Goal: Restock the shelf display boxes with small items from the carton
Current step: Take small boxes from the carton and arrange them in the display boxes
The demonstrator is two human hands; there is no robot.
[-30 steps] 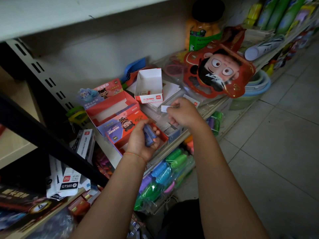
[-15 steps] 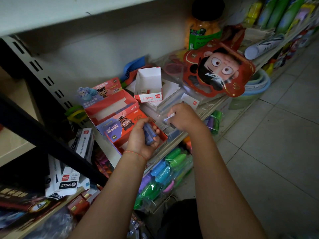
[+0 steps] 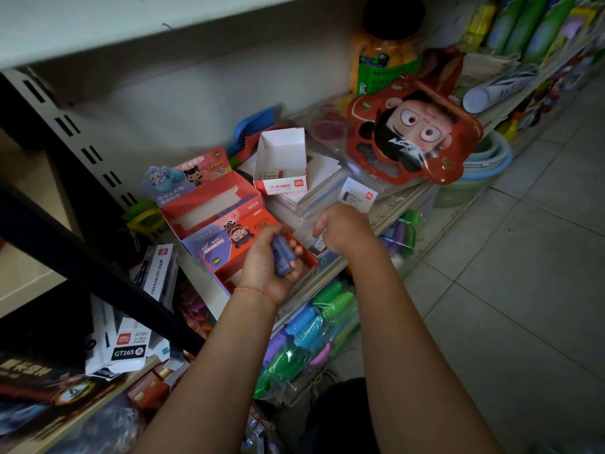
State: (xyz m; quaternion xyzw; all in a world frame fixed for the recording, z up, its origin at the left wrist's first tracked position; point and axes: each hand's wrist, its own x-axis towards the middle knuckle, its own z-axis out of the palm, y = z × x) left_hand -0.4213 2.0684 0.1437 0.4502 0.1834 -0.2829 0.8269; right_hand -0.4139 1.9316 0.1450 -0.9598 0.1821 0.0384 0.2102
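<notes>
- At far left, on the lower shelf: white pen boxes marked GT165, lying apart from the work.
- Further right, on the middle shelf: a tall display box with cartoon figures on its back card, red walls, inside mostly pale and seeming nearly empty.
- Just in front of it: a lower red display box with a cartoon face on the lid flap, open toward the viewer, its front corner under the left hand.
- Left hand: curled around a small bundle of blue items, thumb on one side, fingers on the other, held over the red display box. Likely light and stiff, with smooth wrapping that may slip; better pinched across the middle than at the ends, and set down flat into the box.
- Behind, in the centre: a small white carton with a red strip on the front, top open, one small item visible at its bottom. Thin card, easy to crush, so better held by the lower corners.
- Right hand: turned with the back to the camera, fingers bent downward toward the shelf edge; cannot tell whether something is held in it.
- Just beyond the right hand: a small white packet lying on the stacked paper.
- Further right: a large red cartoon-face pack leaning on the shelf, an orange jar behind it, then basins and the tiled floor.
</notes>
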